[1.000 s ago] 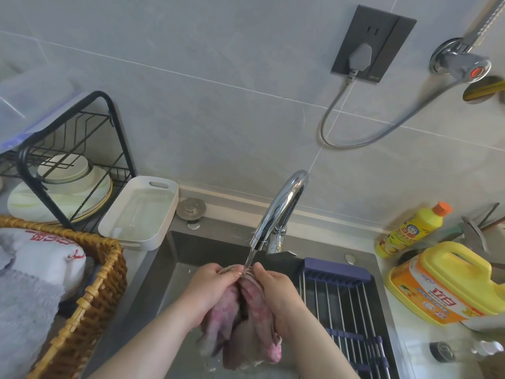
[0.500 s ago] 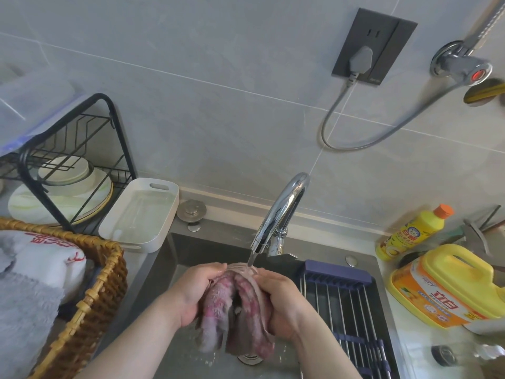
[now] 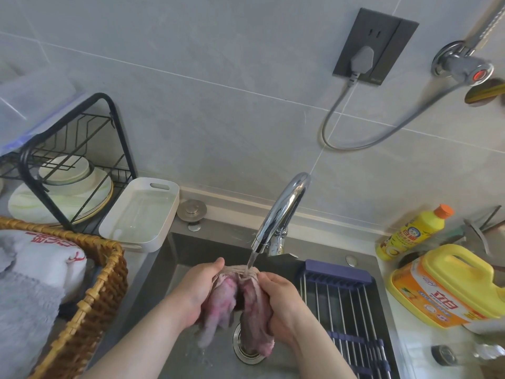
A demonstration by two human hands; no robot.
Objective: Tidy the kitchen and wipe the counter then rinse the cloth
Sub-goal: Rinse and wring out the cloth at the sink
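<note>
Both hands have drawn a little apart since half a second ago, so the pink-mottled, sodden dishcloth now hangs in two folds with a dark gap between them, and its top edge is pulled taut under the thin stream of water. The left hand curls its fingers round the left fold; the right hand grips the right fold the same way. The cloth hangs over the middle of the grey steel sink, above the round steel drain.

This looks like the last step, rinsing the cloth. The next move probably calls for rubbing the folds together under the curved chrome tap, then wringing them over the drain.

A blue-framed roll-up wire rack covers the sink's right side and leaves the hands less room there. On the worktop's left edge sit a woven wicker basket of towels and a white oblong plastic tray, with a black wire dish rack behind. At the right edge stand a big yellow detergent jug and a slim yellow bottle with an orange cap. Splashes may reach the basket.
</note>
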